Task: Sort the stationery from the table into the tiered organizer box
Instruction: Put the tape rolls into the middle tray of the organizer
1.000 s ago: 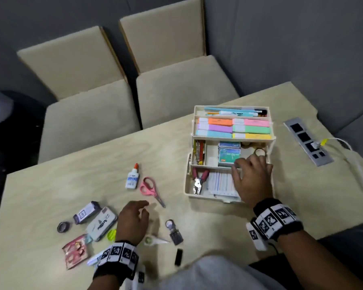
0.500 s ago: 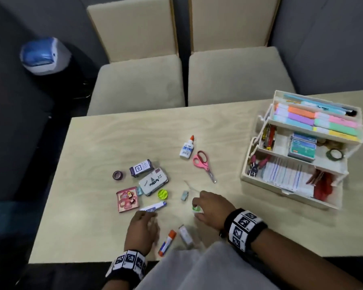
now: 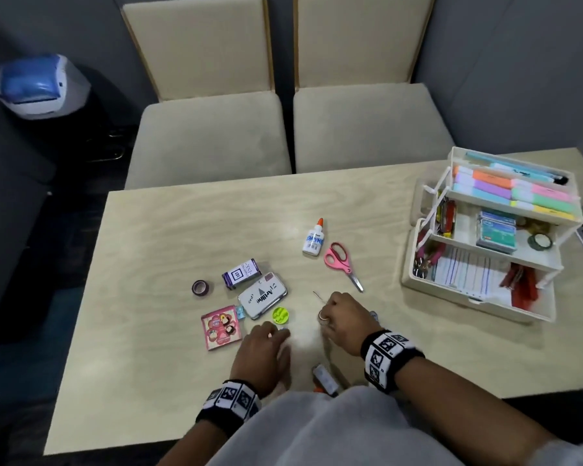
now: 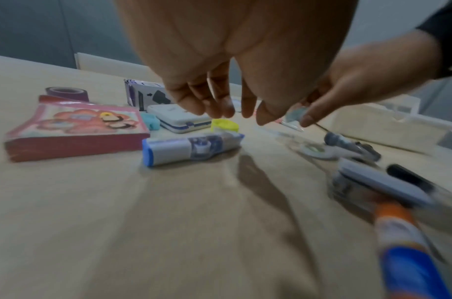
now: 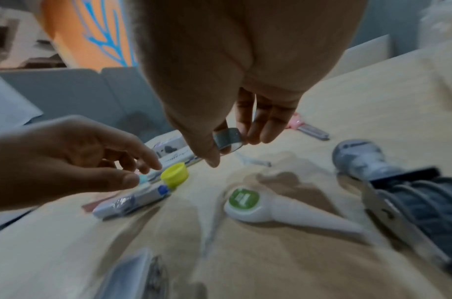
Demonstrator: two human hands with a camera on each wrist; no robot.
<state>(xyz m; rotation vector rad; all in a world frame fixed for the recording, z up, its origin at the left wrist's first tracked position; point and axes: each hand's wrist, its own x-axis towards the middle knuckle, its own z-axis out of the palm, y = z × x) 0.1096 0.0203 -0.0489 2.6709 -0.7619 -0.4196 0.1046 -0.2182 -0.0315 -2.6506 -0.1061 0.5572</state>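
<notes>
Pick step. Right hand (image 5: 235, 113) pinches a small grey tape roll (image 5: 227, 139) just above the table (image 3: 182, 230). Left hand (image 4: 219, 81) hangs loose-fingered, empty, over the blue-capped tube (image 4: 191, 146). Likely next: carry the roll right to the organizer (image 3: 478, 304), well apart, and pick a tier.

We read "Artline" on the white stamp pad (image 3: 262, 295). At its 11 o'clock, the purple box (image 3: 241, 273) carries a square code label; other prints are too blurred.

Each bare forearm wears a black fabric wristband (image 3: 389, 359) at five o'clock and another (image 3: 229, 400) at seven, carrying white square tags with black-patterned markers. Grey cloth garment (image 3: 334, 428) covers the torso.
</notes>
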